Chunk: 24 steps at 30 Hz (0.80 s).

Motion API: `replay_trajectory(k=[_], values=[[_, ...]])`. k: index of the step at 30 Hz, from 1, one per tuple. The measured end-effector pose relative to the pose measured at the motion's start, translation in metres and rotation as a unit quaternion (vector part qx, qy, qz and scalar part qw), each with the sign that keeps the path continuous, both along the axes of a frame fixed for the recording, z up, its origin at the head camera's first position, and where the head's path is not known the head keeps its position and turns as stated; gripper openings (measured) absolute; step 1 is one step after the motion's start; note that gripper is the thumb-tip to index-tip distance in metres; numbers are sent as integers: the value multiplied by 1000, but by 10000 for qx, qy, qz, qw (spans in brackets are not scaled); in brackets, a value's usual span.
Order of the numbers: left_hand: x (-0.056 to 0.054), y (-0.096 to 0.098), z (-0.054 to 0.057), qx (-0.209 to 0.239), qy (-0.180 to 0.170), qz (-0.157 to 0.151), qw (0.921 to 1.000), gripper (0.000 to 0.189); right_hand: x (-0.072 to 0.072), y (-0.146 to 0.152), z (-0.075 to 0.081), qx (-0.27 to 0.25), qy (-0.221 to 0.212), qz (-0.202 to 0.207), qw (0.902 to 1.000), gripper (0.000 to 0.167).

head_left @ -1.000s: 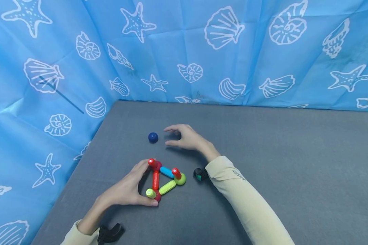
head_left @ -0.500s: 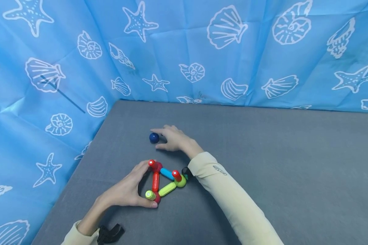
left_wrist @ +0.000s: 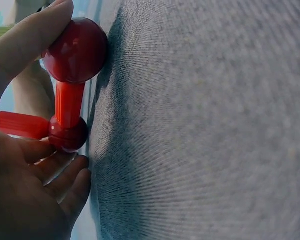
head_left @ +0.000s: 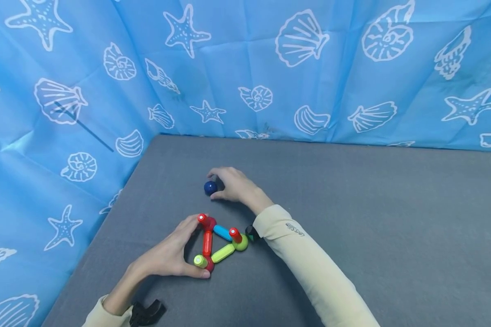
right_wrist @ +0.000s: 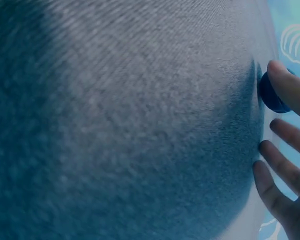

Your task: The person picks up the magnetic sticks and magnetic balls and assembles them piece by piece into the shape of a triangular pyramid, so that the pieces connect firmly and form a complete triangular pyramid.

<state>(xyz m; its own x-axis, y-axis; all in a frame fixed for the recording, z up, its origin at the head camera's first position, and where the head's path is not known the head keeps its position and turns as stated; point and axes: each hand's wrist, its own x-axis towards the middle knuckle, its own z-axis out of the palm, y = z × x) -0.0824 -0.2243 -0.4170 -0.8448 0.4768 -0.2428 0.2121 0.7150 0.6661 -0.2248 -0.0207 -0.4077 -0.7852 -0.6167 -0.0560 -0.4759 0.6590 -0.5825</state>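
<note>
On the grey cloth lies a triangle of magnetic building rods and balls point(head_left: 207, 243). Its sides are a red rod, a blue rod point(head_left: 222, 232) and a lime rod point(head_left: 223, 253); the corners are two dark red balls point(left_wrist: 76, 50) and a lime ball point(head_left: 241, 243). A short rod stands up from each corner, two red and one lime. My left hand point(head_left: 167, 252) grips the red side, thumb on the near red ball, fingers by the far one. Farther back, my right hand point(head_left: 235, 186) pinches a dark blue ball point(head_left: 210, 188) between thumb and forefinger; the other fingers are spread.
Grey cloth point(head_left: 372, 218) covers the table. A blue curtain point(head_left: 237, 59) with white shells and starfish hangs along its back and left edges. Black wrist straps point(head_left: 147, 313) show at the cream sleeves point(head_left: 311, 259).
My right hand has moved left to the blue ball and closed its fingers on it. The ball has shifted slightly right and nearer. My left hand and the triangle have stayed put.
</note>
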Motion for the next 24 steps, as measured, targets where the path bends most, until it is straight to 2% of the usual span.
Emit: replay_trajectory(k=[11, 19, 24], values=[[-1, 3, 1, -64, -16, 79, 9999, 115, 2, 5, 0, -156, 0, 69, 9999, 42], [-3, 13, -1, -122, 236, 2, 9996, 113, 10, 32, 8, -566, -5, 293, 9980, 39], [-4, 20, -2, -170, 303, 100, 9993, 116, 14, 54, 15, -753, -108, 308, 9966, 40]])
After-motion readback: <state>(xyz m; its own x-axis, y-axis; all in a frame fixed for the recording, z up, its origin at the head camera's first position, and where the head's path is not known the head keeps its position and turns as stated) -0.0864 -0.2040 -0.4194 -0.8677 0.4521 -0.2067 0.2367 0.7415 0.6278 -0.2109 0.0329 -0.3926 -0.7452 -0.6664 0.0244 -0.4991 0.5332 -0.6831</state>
